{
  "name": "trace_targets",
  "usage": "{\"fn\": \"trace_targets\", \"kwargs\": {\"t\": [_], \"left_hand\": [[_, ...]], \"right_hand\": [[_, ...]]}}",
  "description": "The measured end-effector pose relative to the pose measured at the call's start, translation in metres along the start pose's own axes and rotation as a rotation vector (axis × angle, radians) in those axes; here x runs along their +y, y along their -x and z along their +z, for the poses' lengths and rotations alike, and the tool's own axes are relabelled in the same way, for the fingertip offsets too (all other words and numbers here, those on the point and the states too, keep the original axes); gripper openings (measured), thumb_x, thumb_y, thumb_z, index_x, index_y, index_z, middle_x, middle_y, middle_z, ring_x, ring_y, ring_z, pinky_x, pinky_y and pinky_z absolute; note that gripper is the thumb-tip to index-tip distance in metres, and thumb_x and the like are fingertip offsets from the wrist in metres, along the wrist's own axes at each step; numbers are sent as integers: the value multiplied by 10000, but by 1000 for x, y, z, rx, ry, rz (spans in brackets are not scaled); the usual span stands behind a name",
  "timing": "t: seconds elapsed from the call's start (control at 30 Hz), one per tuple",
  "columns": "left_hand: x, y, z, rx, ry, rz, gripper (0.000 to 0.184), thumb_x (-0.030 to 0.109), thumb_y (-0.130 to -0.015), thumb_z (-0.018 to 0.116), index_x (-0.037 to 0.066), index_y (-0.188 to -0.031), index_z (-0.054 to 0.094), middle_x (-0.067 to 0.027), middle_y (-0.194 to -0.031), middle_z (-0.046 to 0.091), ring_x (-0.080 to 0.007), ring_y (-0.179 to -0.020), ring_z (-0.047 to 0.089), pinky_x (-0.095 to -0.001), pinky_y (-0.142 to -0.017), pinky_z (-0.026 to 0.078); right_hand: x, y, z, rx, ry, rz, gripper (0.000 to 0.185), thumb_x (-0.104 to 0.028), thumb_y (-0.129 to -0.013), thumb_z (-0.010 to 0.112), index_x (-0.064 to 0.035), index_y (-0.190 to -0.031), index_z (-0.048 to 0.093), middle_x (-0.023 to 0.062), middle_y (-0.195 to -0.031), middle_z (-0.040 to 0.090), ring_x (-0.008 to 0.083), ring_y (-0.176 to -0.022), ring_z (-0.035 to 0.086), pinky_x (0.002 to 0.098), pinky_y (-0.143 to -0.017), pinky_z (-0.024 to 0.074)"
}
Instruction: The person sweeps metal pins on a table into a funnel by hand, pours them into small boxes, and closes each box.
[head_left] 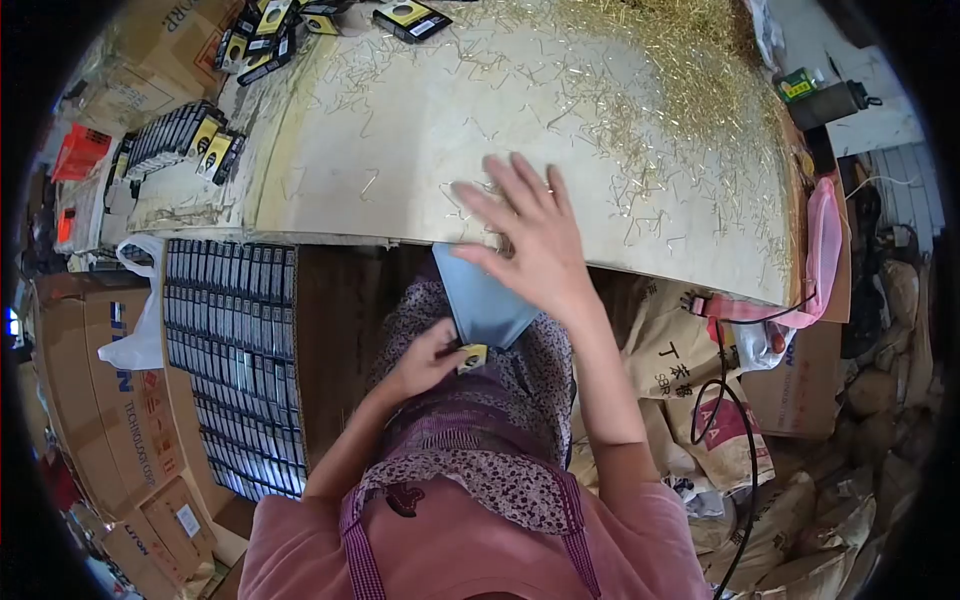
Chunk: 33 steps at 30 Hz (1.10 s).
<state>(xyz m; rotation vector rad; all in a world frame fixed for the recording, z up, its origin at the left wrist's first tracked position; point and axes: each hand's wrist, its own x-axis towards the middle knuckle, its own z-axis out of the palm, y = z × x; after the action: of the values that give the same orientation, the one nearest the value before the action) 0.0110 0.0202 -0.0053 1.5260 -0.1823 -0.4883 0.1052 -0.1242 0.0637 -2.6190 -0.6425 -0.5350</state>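
Note:
A light-blue chute (482,300) hangs from the table's front edge, over my lap, and narrows downward. My left hand (428,358) is closed on a small yellow-and-black box (473,358) at the chute's lower end. What the box contains cannot be made out. Above the chute's upper mouth, my right hand (530,235) is stretched out with its fingers spread, close to the tabletop. Scattered thin gold-coloured bent wire pieces (690,90) lie on the table, heaped thickest toward the far right. Whether any pieces are under my right palm is hidden.
Several yellow-and-black boxes (410,20) lie at the far left, with a row of boxes (175,135) beside them. Stacked dark boxes (232,340) fill a carton at my left. A pink strap (820,250) and black cable (750,470) hang at right, near paper sacks (680,350).

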Motion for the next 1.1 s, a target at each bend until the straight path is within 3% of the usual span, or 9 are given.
{"fn": "trace_targets", "kwargs": {"t": [0.2, 0.3, 0.37, 0.43, 0.53, 0.7, 0.87, 1.03, 1.1], "left_hand": [[5, 1, -2, -227, 48, -168, 320, -90, -626, 486, -28, -936, 433, -85, -872, 510, -116, -734, 481, -206, -668, 385], [16, 5, -3, -204, 116, -142, 306, -84, -627, 494, -28, -924, 445, -83, -861, 517, -113, -722, 484, -201, -662, 385], [22, 7, -3, -173, 186, -114, 292, -78, -628, 501, -27, -912, 457, -80, -850, 524, -110, -709, 488, -196, -656, 386], [24, 8, -1, -156, 222, -125, 291, -78, -628, 504, -27, -910, 459, -77, -846, 525, -105, -703, 487, -193, -646, 386], [25, 8, 2, -99, 317, -143, 287, -77, -627, 511, -26, -905, 463, -66, -834, 530, -88, -685, 485, -184, -617, 388], [27, 7, 6, -42, 262, -194, 211, -31, -648, 517, -28, -858, 490, -43, -768, 538, -70, -619, 472, -161, -570, 380], [12, 6, 0, 66, 9, -250, 153, 44, -677, 514, -29, -811, 510, -27, -717, 535, -61, -564, 448, -141, -534, 365], [38, -1, 15, 238, 217, -330, 163, 102, -696, 500, -29, -791, 518, -24, -702, 532, -58, -553, 435, -134, -532, 356], [33, -1, 14, 200, 222, -274, 158, 95, -695, 496, -29, -791, 518, -24, -702, 532, -57, -555, 436, -134, -533, 356]], "right_hand": [[-14, 33, 5, 13, -123, 34, 361, -266, -623, 538, -107, -946, 504, 58, -1067, 406, 220, -1007, 353, 372, -867, 238], [-11, 46, -1, 20, -236, 5, 316, -198, -625, 521, -114, -929, 500, 53, -1035, 418, 236, -976, 371, 388, -850, 261], [1, 52, -5, 145, -43, 38, 328, -75, -600, 480, -105, -926, 500, 52, -1045, 415, 243, -978, 371, 381, -866, 250], [10, 40, -20, 293, 138, 290, 403, 28, -554, 420, -94, -931, 496, 47, -1028, 435, 234, -968, 386, 367, -856, 281], [19, 32, -22, 262, 76, 304, 417, 60, -549, 404, -85, -928, 496, 50, -1010, 453, 217, -956, 403, 335, -829, 323], [-5, 25, -12, 60, -170, 28, 376, 69, -579, 388, -64, -908, 513, 49, -1010, 464, 193, -944, 426, 278, -795, 355], [-17, 60, -9, 64, -412, -76, 292, 30, -579, 438, -40, -850, 523, 82, -918, 494, 234, -893, 440, 295, -747, 366], [-31, 101, -12, 244, -344, 222, 247, -35, -570, 505, -34, -817, 511, 77, -862, 486, 227, -773, 445, 321, -724, 334], [-37, 115, -6, 190, -340, 276, 230, -37, -575, 509, -32, -805, 511, 81, -860, 478, 228, -766, 436, 322, -722, 325]]}}
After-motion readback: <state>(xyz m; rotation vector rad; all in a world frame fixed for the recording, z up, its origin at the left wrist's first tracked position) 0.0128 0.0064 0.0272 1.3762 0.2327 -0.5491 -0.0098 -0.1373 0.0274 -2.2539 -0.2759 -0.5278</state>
